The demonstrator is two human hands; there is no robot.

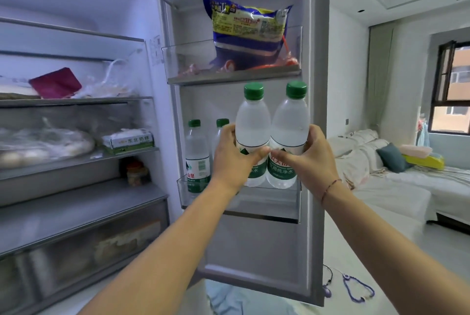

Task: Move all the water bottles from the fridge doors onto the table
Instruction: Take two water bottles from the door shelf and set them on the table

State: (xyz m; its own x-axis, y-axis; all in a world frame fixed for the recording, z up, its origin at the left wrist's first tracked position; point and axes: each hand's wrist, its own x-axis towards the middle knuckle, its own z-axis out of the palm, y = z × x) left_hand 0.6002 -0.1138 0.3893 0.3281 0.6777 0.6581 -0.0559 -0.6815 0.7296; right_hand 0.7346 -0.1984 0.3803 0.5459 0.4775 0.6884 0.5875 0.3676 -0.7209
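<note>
Two clear water bottles with green caps and green labels are raised side by side in front of the open fridge door. My left hand (235, 156) grips the left bottle (252, 121). My right hand (311, 156) grips the right bottle (290, 121). Both bottle bottoms hang just above the rim of the lower door bin (267, 204). Two more green-capped bottles stand in that bin at its left: one in full view (197, 154), the other (220, 128) mostly hidden behind my left hand.
A blue and yellow food bag (250, 35) fills the door bin above. Fridge shelves at left hold wrapped food, a red packet (54, 83) and a small carton (129, 140). A bed with pillows (396, 175) lies at right, cords (356, 286) on the floor.
</note>
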